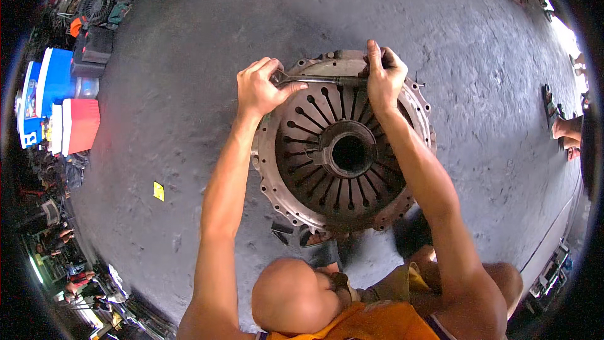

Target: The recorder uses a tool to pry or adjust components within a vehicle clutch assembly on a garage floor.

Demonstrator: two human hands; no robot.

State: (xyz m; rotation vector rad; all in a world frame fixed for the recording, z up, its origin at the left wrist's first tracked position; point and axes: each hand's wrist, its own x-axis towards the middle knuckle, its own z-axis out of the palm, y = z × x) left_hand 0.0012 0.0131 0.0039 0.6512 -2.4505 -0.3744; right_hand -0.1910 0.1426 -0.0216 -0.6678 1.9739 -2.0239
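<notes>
A large round clutch pressure plate lies on the floor, its slotted diaphragm fingers running in to a dark centre hole. Across its far side, just over the rim, a long steel wrench is held level between both hands. My left hand is closed round the wrench's rounded end at the far left of the plate. At the other end, my right hand is wrapped round the handle, thumb pointing away from me. My right fingers partly hide that end, and whether the wrench touches the plate I cannot tell.
Left stand a red cooler, a blue cooler and a black case. A small yellow packet lies on the grey floor. At the right edge are another person's sandalled feet. A small dark object sits near the plate.
</notes>
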